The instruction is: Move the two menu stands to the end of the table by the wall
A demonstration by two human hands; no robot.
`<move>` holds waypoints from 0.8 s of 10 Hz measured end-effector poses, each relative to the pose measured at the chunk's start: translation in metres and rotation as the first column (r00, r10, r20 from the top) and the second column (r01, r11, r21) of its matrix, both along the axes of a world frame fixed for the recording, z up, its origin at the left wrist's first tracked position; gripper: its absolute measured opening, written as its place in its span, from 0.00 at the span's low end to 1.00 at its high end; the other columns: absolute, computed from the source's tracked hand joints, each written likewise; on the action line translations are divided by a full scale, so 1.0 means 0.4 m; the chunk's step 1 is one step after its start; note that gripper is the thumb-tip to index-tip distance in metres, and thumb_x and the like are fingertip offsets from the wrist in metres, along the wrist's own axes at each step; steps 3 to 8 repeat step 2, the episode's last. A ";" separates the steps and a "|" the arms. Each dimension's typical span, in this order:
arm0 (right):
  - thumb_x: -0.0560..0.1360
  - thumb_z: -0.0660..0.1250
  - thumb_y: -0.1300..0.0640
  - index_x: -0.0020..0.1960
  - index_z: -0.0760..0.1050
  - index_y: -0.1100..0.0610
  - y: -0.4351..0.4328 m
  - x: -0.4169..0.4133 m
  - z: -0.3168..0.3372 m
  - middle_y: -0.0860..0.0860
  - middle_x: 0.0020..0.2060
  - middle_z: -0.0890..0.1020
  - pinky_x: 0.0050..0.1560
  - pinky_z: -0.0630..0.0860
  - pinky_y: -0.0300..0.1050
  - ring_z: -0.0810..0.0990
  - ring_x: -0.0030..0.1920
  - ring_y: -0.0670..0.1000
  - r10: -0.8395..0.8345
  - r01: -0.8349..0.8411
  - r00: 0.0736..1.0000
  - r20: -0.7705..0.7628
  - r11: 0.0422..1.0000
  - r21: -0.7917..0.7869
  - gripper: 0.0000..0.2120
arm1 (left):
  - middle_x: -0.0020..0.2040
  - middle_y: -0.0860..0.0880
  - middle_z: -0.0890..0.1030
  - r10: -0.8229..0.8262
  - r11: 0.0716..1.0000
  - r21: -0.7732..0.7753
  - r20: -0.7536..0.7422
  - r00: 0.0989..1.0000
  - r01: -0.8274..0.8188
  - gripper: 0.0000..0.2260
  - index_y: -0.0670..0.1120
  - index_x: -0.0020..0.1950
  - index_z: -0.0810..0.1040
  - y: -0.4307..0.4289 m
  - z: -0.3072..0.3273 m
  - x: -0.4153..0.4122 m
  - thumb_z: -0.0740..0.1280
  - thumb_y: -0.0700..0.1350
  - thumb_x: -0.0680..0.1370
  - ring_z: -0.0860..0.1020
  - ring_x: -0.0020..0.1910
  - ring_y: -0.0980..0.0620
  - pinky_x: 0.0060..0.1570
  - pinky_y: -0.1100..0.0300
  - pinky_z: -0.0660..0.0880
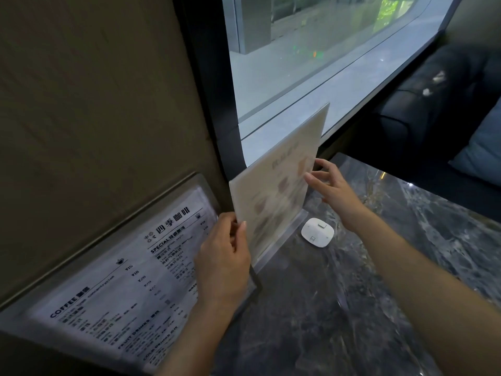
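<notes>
Two menu stands are at the far end of the dark marble table (339,308). A black-and-white coffee menu stand (122,280) leans against the beige wall at the left. A pale acrylic menu stand (279,183) with faded pictures is upright by the window, its clear base on the table. My left hand (222,264) pinches this stand's lower left edge. Spread fingers of my right hand (330,185) touch its right edge; whether they grip it is unclear.
A small white square device (317,232) lies on the table just right of the acrylic stand's base. A large window (325,63) runs behind the table. A dark sofa (433,109) with a blue cushion (482,156) is at the right.
</notes>
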State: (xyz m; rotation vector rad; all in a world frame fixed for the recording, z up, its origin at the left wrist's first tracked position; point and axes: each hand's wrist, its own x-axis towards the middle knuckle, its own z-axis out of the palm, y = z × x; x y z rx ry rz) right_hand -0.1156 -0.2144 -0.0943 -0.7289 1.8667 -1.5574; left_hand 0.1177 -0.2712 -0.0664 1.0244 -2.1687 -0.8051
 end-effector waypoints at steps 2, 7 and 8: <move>0.70 0.65 0.41 0.70 0.58 0.46 0.008 -0.001 0.006 0.49 0.60 0.73 0.45 0.68 0.37 0.73 0.56 0.48 -0.009 0.011 0.999 -0.047 1.000 0.030 0.32 | 0.38 0.60 0.75 0.044 0.999 -0.023 -0.057 0.997 -0.046 0.02 0.59 0.46 0.68 0.004 0.027 0.000 0.59 0.51 0.77 0.76 0.38 0.60 0.35 0.50 0.79; 0.70 0.65 0.41 0.70 0.58 0.46 0.008 -0.001 0.006 0.49 0.60 0.73 0.45 0.68 0.37 0.73 0.56 0.48 -0.009 0.011 0.999 -0.047 1.000 0.030 0.32 | 0.38 0.60 0.75 0.044 0.999 -0.023 -0.057 0.997 -0.046 0.02 0.59 0.46 0.68 0.004 0.027 0.000 0.59 0.51 0.77 0.76 0.38 0.60 0.35 0.50 0.79; 0.70 0.65 0.41 0.70 0.58 0.46 0.008 -0.001 0.006 0.49 0.60 0.73 0.45 0.68 0.37 0.73 0.56 0.48 -0.009 0.011 0.999 -0.047 1.000 0.030 0.32 | 0.38 0.60 0.75 0.044 0.999 -0.023 -0.057 0.997 -0.046 0.02 0.59 0.46 0.68 0.004 0.027 0.000 0.59 0.51 0.77 0.76 0.38 0.60 0.35 0.50 0.79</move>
